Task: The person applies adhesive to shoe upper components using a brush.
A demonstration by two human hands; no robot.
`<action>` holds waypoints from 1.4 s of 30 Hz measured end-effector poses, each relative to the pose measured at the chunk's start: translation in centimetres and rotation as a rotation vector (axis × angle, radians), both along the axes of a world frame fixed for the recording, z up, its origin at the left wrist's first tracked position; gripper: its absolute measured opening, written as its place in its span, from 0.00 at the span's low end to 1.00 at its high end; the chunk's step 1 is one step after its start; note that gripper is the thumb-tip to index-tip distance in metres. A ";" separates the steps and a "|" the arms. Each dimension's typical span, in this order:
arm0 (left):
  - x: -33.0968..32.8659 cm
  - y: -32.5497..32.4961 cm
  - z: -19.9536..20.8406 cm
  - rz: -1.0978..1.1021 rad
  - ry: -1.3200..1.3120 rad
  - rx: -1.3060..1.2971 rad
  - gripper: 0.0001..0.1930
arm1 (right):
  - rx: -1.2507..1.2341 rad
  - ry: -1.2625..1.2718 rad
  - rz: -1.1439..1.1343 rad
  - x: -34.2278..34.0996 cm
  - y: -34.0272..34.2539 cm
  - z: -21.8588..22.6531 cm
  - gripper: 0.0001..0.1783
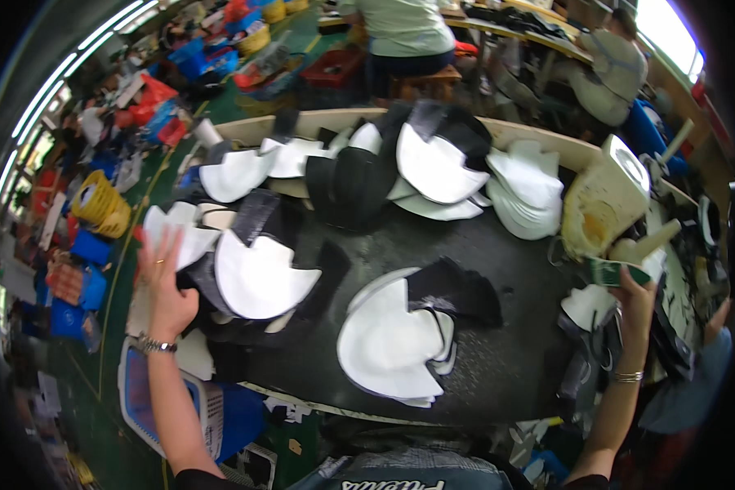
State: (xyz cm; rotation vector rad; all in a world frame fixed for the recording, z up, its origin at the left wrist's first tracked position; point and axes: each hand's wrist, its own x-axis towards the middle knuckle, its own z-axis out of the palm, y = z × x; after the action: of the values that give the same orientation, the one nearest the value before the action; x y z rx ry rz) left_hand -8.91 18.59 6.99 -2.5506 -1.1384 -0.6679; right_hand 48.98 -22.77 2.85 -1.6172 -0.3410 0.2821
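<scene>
My left hand, a watch on its wrist, is at the table's left edge with fingers spread. Its fingertips overlap a white curved cut piece; I cannot tell whether they touch it. At the right side my right hand is closed on a small green flat block, beside a stained cream plastic jug. A stack of white rounded pieces with a black piece lies at the near middle of the dark tabletop. Another white piece lies over black ones nearer my left hand.
More white and black pieces lie along the table's raised far edge. A white stack is left of the jug. A blue-and-white basket stands below the left edge. Other people sit beyond; another person's arm shows at right.
</scene>
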 end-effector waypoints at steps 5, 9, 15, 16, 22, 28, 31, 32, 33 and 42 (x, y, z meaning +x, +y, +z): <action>8.4 -11.4 -0.3 -0.602 0.010 -0.500 0.29 | 0.080 0.269 0.357 -12.4 4.7 0.6 0.09; 12.5 -14.9 -3.7 -0.851 0.236 -0.542 0.35 | -0.161 -0.045 0.853 -18.4 9.6 0.7 0.10; 13.0 -14.9 -4.8 -0.936 0.261 -0.580 0.31 | -0.088 -0.590 0.817 -20.1 13.1 0.0 0.12; 13.1 -14.9 -5.0 -0.942 0.265 -0.562 0.31 | -0.101 -0.590 0.817 -20.1 12.3 0.0 0.12; 12.9 -14.1 -5.0 -0.977 0.251 -0.562 0.28 | -0.389 -0.224 1.213 -19.6 8.8 3.2 0.12; 13.2 -14.4 -5.3 -0.972 0.272 -0.452 0.19 | -0.095 -0.502 1.014 -15.5 16.0 3.4 0.18; 13.6 -14.4 -5.1 -0.974 0.200 -0.506 0.16 | 0.020 -0.532 1.342 -14.5 20.0 2.7 0.20; 13.5 -14.2 -5.1 -0.958 0.205 -0.509 0.16 | 0.031 -0.527 1.354 -13.9 20.8 2.1 0.20; 13.5 -14.0 -5.2 -0.960 0.203 -0.520 0.15 | -0.026 -0.485 1.480 -13.2 21.4 1.6 0.20; 13.3 -13.7 -4.4 -0.900 0.209 -0.573 0.16 | 0.123 -0.488 1.684 -9.0 24.5 4.3 0.19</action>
State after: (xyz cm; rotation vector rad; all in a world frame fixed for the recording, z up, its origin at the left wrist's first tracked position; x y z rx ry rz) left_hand 4.43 4.91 2.54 -3.5059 -0.0315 -0.2143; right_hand 39.97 1.76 7.11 -0.8768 -2.0168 1.0713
